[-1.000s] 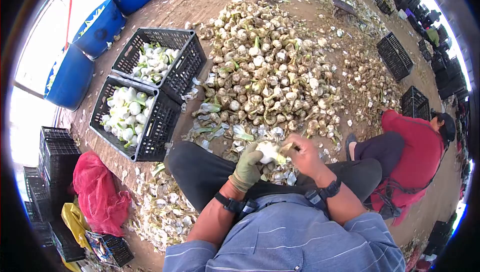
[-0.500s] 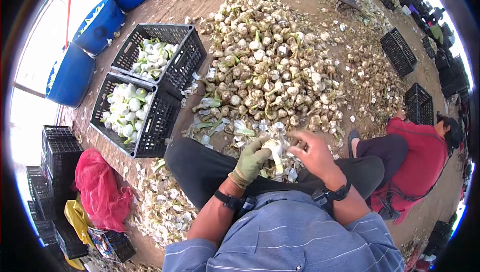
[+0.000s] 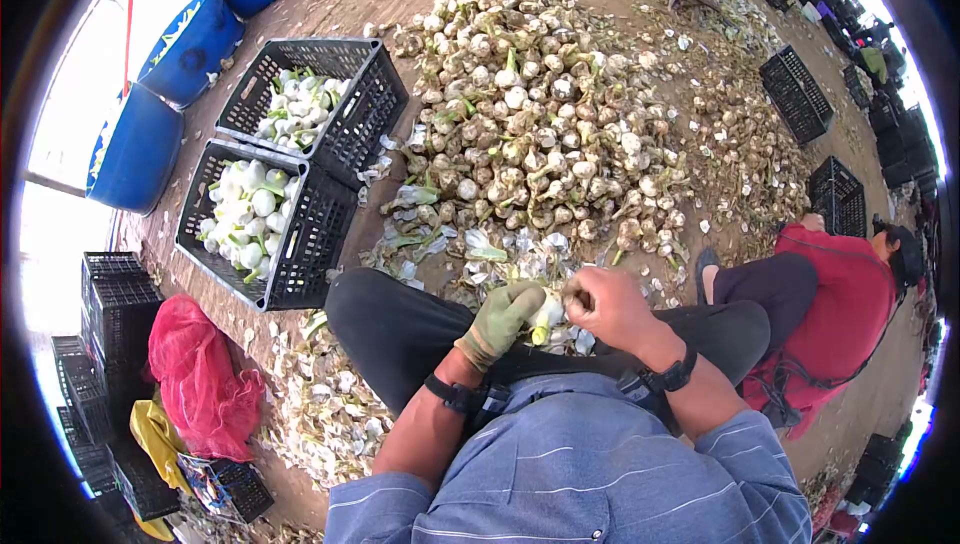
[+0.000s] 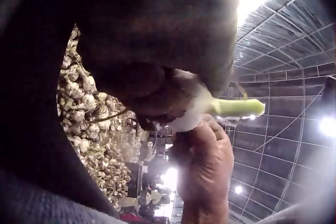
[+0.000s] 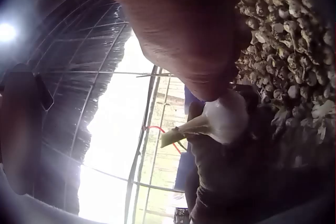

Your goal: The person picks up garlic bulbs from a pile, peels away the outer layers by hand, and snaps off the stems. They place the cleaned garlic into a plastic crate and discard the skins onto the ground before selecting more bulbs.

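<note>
A white garlic bulb [image 3: 549, 312] with a short green stem [image 4: 241, 107] sits between both hands, above the lap. My gloved left hand [image 3: 503, 324] grips it from the left side. My bare right hand [image 3: 612, 306] has its fingers curled against the bulb's right side, thumb and forefinger pinching at its surface. In the right wrist view the bulb [image 5: 228, 119] looks smooth and white, its cut stem pointing left. The left palm and glove hide part of it. Just beyond the knees spreads a large heap of unpeeled garlic [image 3: 540, 134].
Two black crates, a nearer one [image 3: 310, 244] and a farther one [image 3: 375, 99], hold cleaned white bulbs at left. Blue tubs [image 3: 135, 154] stand behind them. Peeled skins [image 3: 330, 404] litter the floor beside a red net bag [image 3: 195, 374]. Another person [image 3: 830, 304] sits close at right.
My right hand drew away from the bulb with spread fingers, then came back to it with curled fingers. The left hand keeps its hold and has turned the bulb's stem.
</note>
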### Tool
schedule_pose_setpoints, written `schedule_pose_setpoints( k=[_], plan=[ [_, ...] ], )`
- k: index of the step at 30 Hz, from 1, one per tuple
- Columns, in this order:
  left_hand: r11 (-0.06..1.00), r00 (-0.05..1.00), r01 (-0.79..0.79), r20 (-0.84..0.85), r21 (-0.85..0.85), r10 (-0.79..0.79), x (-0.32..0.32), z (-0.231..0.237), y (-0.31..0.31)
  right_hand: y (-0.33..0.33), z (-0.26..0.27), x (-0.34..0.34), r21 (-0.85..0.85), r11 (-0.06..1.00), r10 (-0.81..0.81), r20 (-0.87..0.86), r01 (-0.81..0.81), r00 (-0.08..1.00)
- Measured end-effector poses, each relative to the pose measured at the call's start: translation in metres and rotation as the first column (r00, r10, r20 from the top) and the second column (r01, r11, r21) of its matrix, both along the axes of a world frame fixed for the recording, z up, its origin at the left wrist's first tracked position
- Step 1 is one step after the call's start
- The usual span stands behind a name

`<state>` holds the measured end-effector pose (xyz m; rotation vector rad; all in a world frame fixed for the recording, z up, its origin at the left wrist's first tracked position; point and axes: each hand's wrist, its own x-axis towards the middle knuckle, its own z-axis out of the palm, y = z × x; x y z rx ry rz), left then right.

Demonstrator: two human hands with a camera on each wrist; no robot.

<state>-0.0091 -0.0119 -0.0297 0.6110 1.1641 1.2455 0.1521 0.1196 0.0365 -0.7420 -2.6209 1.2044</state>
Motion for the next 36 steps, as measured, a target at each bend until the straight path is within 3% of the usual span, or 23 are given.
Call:
schedule_pose_setpoints(
  k=[2, 5, 6, 9, 12, 15, 16, 19, 20, 23, 27, 30, 36],
  plan=[
    [0.998, 0.995, -0.065, 0.079, 0.022, 0.063, 0.001, -0.016, 0.0, -0.001, 0.001, -0.001, -0.316, 0.936, -0.147, 0.054, 0.157, 0.988],
    [0.976, 0.916, -0.212, 0.338, -0.045, 0.214, 0.004, -0.007, 0.004, 0.0, -0.016, 0.002, -0.67, 0.707, -0.302, 0.005, 0.228, 0.953],
    [0.977, 0.949, -0.207, 0.23, -0.054, 0.214, 0.005, 0.004, 0.009, -0.001, -0.019, 0.003, -0.714, 0.668, -0.305, -0.003, 0.211, 0.952],
    [0.985, 0.918, -0.14, 0.361, -0.099, 0.167, -0.001, 0.013, 0.004, -0.003, -0.028, 0.006, -0.912, 0.375, -0.412, -0.002, 0.168, 0.911],
    [0.986, 0.836, -0.165, 0.527, -0.024, 0.153, -0.001, 0.008, 0.002, 0.001, -0.019, 0.01, -0.986, 0.154, -0.609, -0.147, -0.066, 0.779],
    [0.989, 0.809, -0.149, 0.577, 0.023, 0.109, -0.002, 0.006, 0.002, -0.001, -0.02, 0.005, -0.81, 0.549, -0.419, -0.052, 0.207, 0.907],
    [0.985, 0.825, -0.174, 0.544, -0.016, 0.155, 0.0, 0.005, 0.002, -0.006, -0.019, 0.002, -0.787, 0.579, -0.391, -0.038, 0.213, 0.92],
    [0.973, 0.886, -0.218, 0.403, -0.077, 0.23, 0.005, 0.002, 0.002, -0.008, -0.007, 0.001, -0.413, 0.887, -0.245, -0.045, 0.206, 0.968],
    [0.978, 0.92, -0.199, 0.334, -0.06, 0.207, 0.002, 0.004, 0.002, -0.003, 0.003, 0.0, -0.159, 0.979, -0.133, -0.04, 0.126, 0.99],
    [0.989, 0.977, -0.134, 0.159, -0.064, 0.142, -0.002, 0.011, 0.0, -0.004, 0.009, 0.003, -0.006, 0.998, -0.057, 0.015, 0.057, 0.998],
    [0.991, 0.996, -0.08, 0.042, -0.104, 0.085, -0.003, 0.02, 0.0, -0.004, 0.009, 0.004, 0.049, 0.999, -0.011, 0.028, 0.01, 1.0],
    [0.994, 0.997, -0.062, 0.038, -0.093, 0.066, 0.0, 0.012, -0.002, -0.006, 0.004, 0.002, -0.006, 0.999, -0.036, 0.035, 0.036, 0.999],
    [0.994, 0.948, -0.064, 0.306, -0.084, 0.087, -0.002, 0.015, -0.002, -0.003, -0.007, -0.001, -0.109, 0.991, -0.086, -0.017, 0.084, 0.996]
  ],
)
